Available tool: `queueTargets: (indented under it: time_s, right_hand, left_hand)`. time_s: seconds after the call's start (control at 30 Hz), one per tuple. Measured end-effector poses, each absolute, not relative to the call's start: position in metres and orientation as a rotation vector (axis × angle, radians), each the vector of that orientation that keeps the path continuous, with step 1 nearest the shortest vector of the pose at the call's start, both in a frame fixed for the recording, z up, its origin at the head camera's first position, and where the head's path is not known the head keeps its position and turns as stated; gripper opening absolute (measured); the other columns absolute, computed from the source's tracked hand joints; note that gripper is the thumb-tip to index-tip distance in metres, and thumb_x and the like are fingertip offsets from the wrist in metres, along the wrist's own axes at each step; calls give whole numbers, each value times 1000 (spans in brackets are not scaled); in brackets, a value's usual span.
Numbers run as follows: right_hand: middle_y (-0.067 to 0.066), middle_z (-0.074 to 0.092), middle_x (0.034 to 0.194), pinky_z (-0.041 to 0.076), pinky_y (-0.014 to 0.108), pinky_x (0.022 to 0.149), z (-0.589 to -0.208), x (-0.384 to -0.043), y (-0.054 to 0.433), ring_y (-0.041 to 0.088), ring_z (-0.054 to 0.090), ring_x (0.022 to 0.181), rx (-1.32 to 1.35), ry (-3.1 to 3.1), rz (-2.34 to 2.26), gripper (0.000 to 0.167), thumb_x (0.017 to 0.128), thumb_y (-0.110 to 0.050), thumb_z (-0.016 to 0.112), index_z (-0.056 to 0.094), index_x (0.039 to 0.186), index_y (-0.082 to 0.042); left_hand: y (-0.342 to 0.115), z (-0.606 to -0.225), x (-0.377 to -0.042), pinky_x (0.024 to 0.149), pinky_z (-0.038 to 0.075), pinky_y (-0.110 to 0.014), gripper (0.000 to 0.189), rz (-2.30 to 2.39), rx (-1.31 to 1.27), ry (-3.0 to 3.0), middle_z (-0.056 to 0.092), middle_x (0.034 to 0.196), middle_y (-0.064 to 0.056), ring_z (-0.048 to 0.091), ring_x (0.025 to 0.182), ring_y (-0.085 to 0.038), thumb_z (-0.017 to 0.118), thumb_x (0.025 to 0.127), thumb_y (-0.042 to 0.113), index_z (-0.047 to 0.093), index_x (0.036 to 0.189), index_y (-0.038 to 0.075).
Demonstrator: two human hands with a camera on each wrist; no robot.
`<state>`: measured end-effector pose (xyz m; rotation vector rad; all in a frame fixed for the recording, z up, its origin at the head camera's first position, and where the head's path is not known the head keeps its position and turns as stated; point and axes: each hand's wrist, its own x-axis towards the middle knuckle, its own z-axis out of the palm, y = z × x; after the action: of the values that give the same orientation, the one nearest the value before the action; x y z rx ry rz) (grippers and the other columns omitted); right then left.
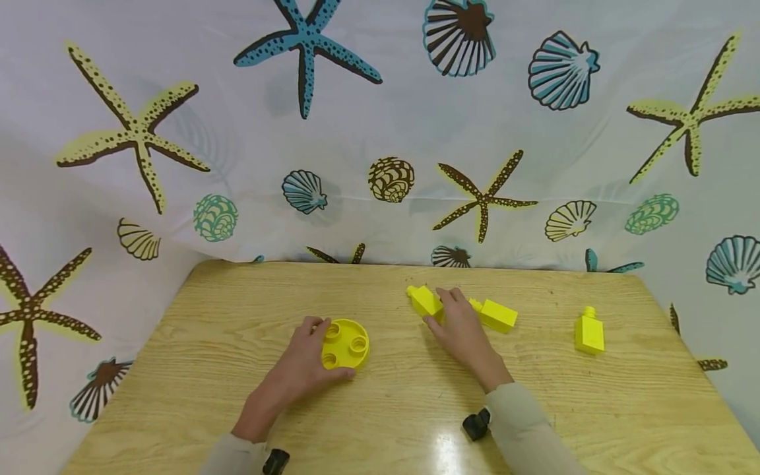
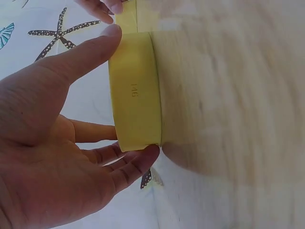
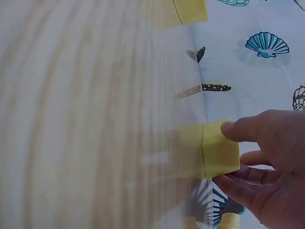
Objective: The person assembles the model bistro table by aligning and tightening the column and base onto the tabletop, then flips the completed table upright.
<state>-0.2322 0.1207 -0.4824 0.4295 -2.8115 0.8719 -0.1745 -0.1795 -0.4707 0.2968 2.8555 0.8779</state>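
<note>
A round yellow base (image 1: 343, 347) with three ring-shaped sockets lies flat on the table, left of the middle. My left hand (image 1: 297, 364) holds it by its rim, thumb on the near side and fingers round the far side. In the left wrist view, the base's side wall (image 2: 135, 90) bears a small moulded mark. Farther right, my right hand (image 1: 466, 333) pinches a yellow bottle-shaped block (image 1: 424, 300) lying on its side, its knob pointing away to the left. The right wrist view shows thumb and fingertips on opposite sides of this block (image 3: 220, 151).
Just right of my right hand, a second yellow bottle-shaped block (image 1: 499, 316) lies on its side. A third one (image 1: 590, 335) is farther right, knob toward the back. The wooden table (image 1: 415, 409) ends at a hanging cloth (image 1: 356, 138) printed with shells and starfish.
</note>
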Motion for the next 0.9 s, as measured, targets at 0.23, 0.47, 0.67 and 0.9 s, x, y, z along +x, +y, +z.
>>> queueTargets:
  time_s: [0.23,0.47,0.67,0.9]
  right_hand:
    - [17,59,121,55,44,98,-481,-232,116,29,61,108,352,-2826,969,44,95,-15,74,62,132,5]
    - [11,58,122,57,44,97,-470,-222,121,28,61,111,326,-2691,1258,38,96,-16,69,65,130,-1]
    - [13,58,130,61,35,87,-462,-212,132,34,67,112,343,-2570,1554,38,96,-12,70,64,132,-4]
    - [17,61,129,60,27,86,-458,-196,151,36,66,113,310,-2423,1765,39,93,-7,76,60,129,-4]
  left_hand:
    - [-164,-473,-175,110,45,-53,104,973,333,2808,40,144,-17,47,129,-34,93,76,39,39,153,-4]
    - [-149,-473,-175,112,44,-52,102,1044,405,2779,41,146,-17,48,131,-33,93,76,36,39,152,-5]
    - [-139,-471,-175,113,43,-53,101,1093,445,2759,40,148,-18,46,134,-36,94,75,31,39,152,-7]
    - [-120,-478,-177,116,39,-52,103,1131,508,2707,36,152,-19,43,139,-37,92,79,33,35,154,-7]
